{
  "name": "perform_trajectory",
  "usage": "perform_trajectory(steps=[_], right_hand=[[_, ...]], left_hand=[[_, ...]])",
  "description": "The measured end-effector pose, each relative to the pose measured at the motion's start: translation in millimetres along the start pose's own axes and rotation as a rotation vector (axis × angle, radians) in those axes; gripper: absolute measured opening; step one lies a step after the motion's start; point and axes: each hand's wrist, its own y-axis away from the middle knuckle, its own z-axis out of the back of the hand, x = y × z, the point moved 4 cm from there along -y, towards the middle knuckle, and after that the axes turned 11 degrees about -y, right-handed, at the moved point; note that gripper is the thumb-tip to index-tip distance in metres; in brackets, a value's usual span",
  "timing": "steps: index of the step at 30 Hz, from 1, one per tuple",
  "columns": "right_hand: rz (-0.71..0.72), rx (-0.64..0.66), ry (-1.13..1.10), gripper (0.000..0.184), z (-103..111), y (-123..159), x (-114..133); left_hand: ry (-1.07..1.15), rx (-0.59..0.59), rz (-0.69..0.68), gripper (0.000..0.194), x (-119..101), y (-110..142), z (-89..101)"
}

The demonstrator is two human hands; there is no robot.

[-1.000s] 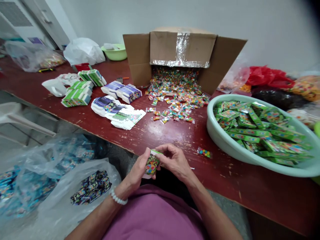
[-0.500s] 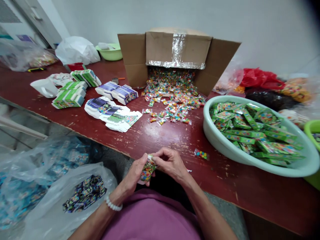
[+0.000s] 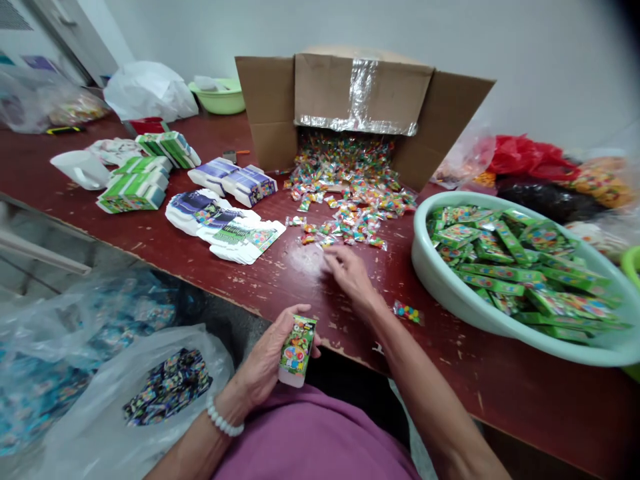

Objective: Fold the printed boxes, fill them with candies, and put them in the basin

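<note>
My left hand point(image 3: 265, 357) is curled around a small green candy box point(image 3: 299, 351), gripping it between thumb and fingers and holding it nearly upright just above the table edge at lower center of the frame, with its white end sticking out below. A bead bracelet point(image 3: 223, 419) circles that wrist. My right hand point(image 3: 351, 277) reaches out over the red table point(image 3: 525, 393), fingers loosely bunched and pointing down, their tips right at the edge of the loose candies point(image 3: 340, 223); I cannot tell whether they pinch any. Those candies spill from a cardboard box point(image 3: 363, 87) at upper center. A clear packet point(image 3: 408, 312) lies just right of my right wrist. At right, a pale basin point(image 3: 419, 257) holds stacked green boxes. Flat printed cartons point(image 3: 225, 227) lie left of the spill, and a plastic bag point(image 3: 165, 393) of wrapped candy sits at lower left.
</note>
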Motion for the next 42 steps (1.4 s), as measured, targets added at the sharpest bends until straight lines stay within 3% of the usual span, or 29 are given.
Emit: perform_trajectory(steps=[4,10,14,17,20,22,24,29,36,38,42], right_hand=[[-0.109,-0.073,0.100,0.038,-6.6,-55.9,-27.0],[-0.289,-0.098,0.074,0.031,-9.4,-62.0,-47.7],[-0.326,-0.067,-0.119,0.021,3.6,-33.0,-40.9],[-0.354,-0.021,-0.310,0.031,8.8,10.7,-26.3],[-0.399,0.029,-0.685,0.043,5.8,61.9,-4.9],[-0.493,0.053,-0.966,0.047,-0.9,91.9,8.7],[-0.583,0.065,-1.113,0.048,-8.7,113.8,19.1],[-0.599,-0.005,-1.104,0.046,-20.7,131.7,24.2],[-0.474,-0.165,-0.923,0.041,-9.6,124.3,22.6],[-0.432,-0.147,-0.889,0.037,-6.1,121.6,23.4],[-0.316,0.008,-0.792,0.022,-2.3,118.1,25.4]], left_hand=[[0.070,-0.016,0.021,0.054,4.6,7.3,4.3],[0.029,-0.032,0.015,0.050,9.6,14.6,11.3],[0.021,-0.100,-0.007,0.047,5.2,16.3,21.1],[0.044,-0.204,-0.039,0.044,-4.1,11.0,33.2],[0.083,-0.270,-0.104,0.040,-19.1,-0.1,41.6],[0.144,-0.295,-0.160,0.035,-30.1,-8.7,43.4],[0.217,-0.310,-0.177,0.029,-38.2,-16.0,42.3],[0.277,-0.281,-0.111,0.021,-42.7,-19.0,35.9],[0.037,-0.197,-0.064,0.046,-25.2,0.9,35.7],[-0.048,-0.166,-0.043,0.051,-17.6,3.4,33.4],[-0.193,0.073,0.030,0.051,-4.2,3.7,18.7]])
